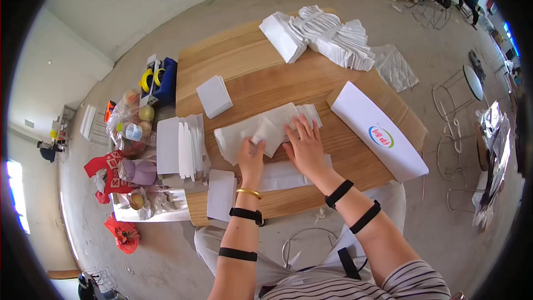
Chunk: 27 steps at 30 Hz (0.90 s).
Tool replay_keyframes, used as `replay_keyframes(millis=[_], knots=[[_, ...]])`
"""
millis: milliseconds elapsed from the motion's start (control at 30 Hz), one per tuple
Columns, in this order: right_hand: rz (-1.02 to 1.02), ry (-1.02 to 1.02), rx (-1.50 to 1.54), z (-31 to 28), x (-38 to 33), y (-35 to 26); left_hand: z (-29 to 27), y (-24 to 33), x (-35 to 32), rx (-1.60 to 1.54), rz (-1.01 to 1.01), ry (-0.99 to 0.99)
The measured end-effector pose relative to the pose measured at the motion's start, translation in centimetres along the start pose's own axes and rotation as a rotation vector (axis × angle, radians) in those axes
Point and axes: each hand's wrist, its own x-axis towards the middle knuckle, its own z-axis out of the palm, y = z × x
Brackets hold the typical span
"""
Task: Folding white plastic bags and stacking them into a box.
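Note:
In the middle of the wooden table (244, 75) lies an overlapping stack of thin, translucent white sleeves (229, 138). At its near edge my left hand (251, 161) has its thumb and fingers closed on a folded-up white sleeve (267, 129). My right hand (306, 149) rests on the right part of the stack, its fingers stretched out and spread. Below the hands another flat white sleeve (280, 175) lies on the wood, partly covered by my right wrist. Left of the stack are a white card (221, 193) and a row of stacked white cards (169, 147).
A small pile of white cards (214, 96) sits farther back. Bundled white sleeves (333, 39) lie at the far edge beside clear plastic (395, 66). A white-sided cardboard box (366, 128) stands right. Left are a blue tape dispenser (166, 80) and bagged items (130, 116).

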Motion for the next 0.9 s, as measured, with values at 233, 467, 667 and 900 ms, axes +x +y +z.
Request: replay_keyframes(millis=[233, 467, 667, 900], knots=[[-0.024, 0.006, -0.028, 0.4, 0.6, -1.0, 0.4, 1.1, -0.4, -0.142, 0.502, 0.34], [-0.141, -0.034, 0.009, -1.1, -0.3, -2.4, 0.6, 1.5, -1.0, -0.315, 0.313, 0.142], [-0.307, -0.22, 0.304, 0.1, -1.5, -2.3, 0.4, 1.4, -0.1, -0.361, 0.154, 0.186], [0.033, -0.232, 0.482, -1.3, -0.9, -1.8, 0.3, -0.2, 1.6, -0.153, 0.125, 0.234]])
